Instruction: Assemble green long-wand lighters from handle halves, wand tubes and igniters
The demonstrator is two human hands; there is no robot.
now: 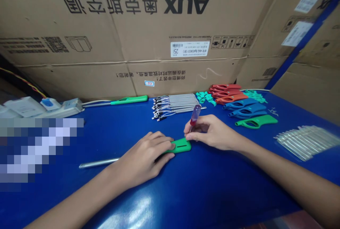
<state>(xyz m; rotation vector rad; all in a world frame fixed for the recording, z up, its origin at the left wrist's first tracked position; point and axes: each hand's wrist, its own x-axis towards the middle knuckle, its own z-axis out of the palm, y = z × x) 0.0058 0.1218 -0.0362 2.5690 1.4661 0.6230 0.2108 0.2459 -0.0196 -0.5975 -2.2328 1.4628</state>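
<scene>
A green lighter body [183, 145] lies flat on the blue table [202, 190], and my left hand [148, 154] is wrapped over its left part. From under that hand a silver metal tube [98, 163] sticks out to the left. My right hand [209, 131] pinches a small screwdriver with a red and clear handle [195, 115], held nearly upright at the upper right end of the green body. The screwdriver's tip is hidden by my fingers.
Behind my hands lie metal tubes with wires [183, 103], teal caps [204, 97], and red, orange, blue and green lighter bodies [256, 121]. Clear-wrapped tubes [305, 142] sit right. A finished-looking green lighter [130, 99] and power strip [70, 107] are back left, before a cardboard wall [148, 45].
</scene>
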